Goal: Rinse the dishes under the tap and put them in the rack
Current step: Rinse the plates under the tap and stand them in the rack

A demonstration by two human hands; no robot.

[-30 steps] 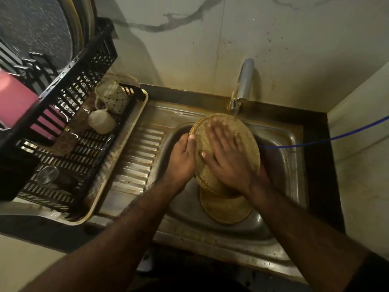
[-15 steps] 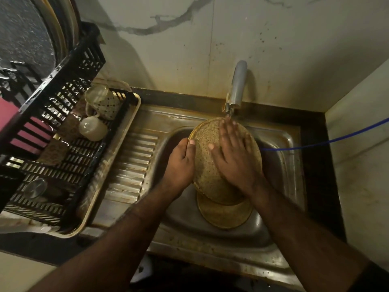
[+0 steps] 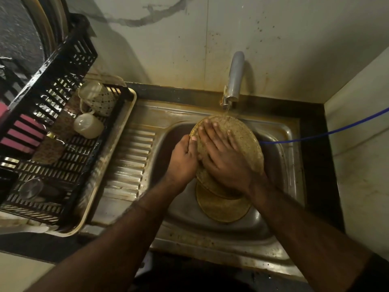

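A speckled tan plate (image 3: 244, 140) is tilted over the steel sink (image 3: 280, 131), its top edge under water running from the grey tap (image 3: 234, 79). My left hand (image 3: 183, 161) grips the plate's left rim, thumb on the face. My right hand (image 3: 223, 157) lies flat on the plate's face with fingers spread toward the upper left. A second tan plate (image 3: 223, 209) lies in the basin below. The black slatted rack (image 3: 63, 114) stands to the left on a cream tray.
In the rack lie a dotted mug (image 3: 99, 98), a plain pale cup (image 3: 88, 125), a speckled dish (image 3: 49, 148) and a glass (image 3: 31, 187). A ribbed drainboard (image 3: 130, 163) separates rack and basin. A blue cord (image 3: 324, 133) crosses from the right wall.
My right hand has slid leftward across the plate's face, fingertips now near its upper left rim. My left hand keeps its hold on the rim. The view has shifted slightly.
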